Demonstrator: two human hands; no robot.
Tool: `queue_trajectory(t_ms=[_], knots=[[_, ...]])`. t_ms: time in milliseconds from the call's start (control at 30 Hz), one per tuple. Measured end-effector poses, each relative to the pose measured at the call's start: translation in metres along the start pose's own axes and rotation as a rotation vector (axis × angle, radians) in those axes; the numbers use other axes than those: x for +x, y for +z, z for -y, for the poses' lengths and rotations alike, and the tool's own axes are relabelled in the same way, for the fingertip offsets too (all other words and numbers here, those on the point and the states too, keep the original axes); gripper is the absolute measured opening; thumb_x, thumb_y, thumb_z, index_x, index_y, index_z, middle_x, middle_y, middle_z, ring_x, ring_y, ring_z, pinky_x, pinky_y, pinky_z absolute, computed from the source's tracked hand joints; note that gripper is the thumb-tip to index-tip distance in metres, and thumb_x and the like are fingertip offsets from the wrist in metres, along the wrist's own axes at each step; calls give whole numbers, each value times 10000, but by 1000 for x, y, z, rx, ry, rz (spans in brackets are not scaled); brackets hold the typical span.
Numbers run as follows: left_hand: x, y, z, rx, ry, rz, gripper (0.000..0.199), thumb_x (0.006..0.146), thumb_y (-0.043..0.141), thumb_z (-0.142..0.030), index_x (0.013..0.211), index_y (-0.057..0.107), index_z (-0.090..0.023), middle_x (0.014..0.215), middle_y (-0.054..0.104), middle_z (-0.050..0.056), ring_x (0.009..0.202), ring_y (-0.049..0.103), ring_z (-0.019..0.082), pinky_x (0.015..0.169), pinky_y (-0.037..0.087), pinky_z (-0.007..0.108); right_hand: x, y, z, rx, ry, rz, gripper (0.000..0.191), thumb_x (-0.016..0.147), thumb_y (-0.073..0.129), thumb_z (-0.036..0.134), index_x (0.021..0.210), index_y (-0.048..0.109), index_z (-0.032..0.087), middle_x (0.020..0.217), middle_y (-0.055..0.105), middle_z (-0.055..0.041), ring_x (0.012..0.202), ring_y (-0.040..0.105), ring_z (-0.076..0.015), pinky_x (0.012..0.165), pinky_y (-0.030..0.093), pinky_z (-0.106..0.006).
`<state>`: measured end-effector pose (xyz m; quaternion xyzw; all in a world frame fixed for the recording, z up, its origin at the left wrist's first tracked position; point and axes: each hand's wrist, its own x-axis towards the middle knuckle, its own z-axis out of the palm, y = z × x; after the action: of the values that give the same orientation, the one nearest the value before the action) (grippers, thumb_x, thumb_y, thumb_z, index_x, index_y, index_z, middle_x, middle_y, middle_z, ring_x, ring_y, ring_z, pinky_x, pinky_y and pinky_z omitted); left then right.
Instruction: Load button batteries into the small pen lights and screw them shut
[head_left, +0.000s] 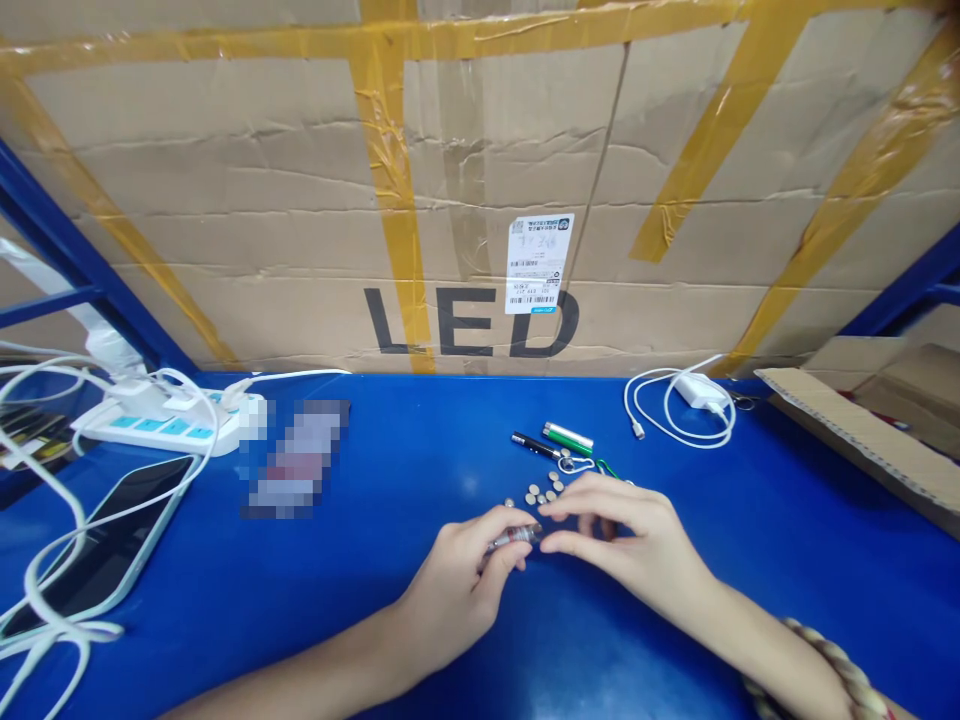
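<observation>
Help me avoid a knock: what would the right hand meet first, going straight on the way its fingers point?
The right hand would likely meet the small tube in the left hand first; depth is unclear, so it might be touching now.

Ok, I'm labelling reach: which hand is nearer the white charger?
Right. The right hand is in front of the white charger, slightly left; the left hand is farther left, gripping a small cylinder.

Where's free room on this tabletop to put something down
Bare tabletop lies between the blurred item and the small discs, between the phone and the left hand, and right of the right hand, in front of the white charger. It's crowded around the discs and the power strip, where cables tangle.
</observation>
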<state>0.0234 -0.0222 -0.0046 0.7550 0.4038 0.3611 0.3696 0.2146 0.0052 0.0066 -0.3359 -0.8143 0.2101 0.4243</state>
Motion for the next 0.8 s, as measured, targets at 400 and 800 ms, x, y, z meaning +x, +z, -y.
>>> queue_trajectory(t_ms=[400, 800], knots=[[0, -3, -1, -46, -62, 166, 156, 878, 407, -140, 851, 561, -140, 637, 579, -25, 520, 447, 63, 544, 337, 150, 0, -6, 0, -63, -244, 206, 93, 847, 568, 176, 797, 646, 187, 765, 618, 14, 629, 572, -53, 549, 399, -147], [-2, -7, -5, -80, -67, 230, 147, 905, 388, -181, 774, 449, -157, 711, 583, -8, 581, 472, 73, 564, 339, 160, -5, -1, 3, 25, -99, 191, 119, 831, 598, 243, 741, 662, 197, 702, 632, 21, 594, 568, -58, 541, 386, -157]])
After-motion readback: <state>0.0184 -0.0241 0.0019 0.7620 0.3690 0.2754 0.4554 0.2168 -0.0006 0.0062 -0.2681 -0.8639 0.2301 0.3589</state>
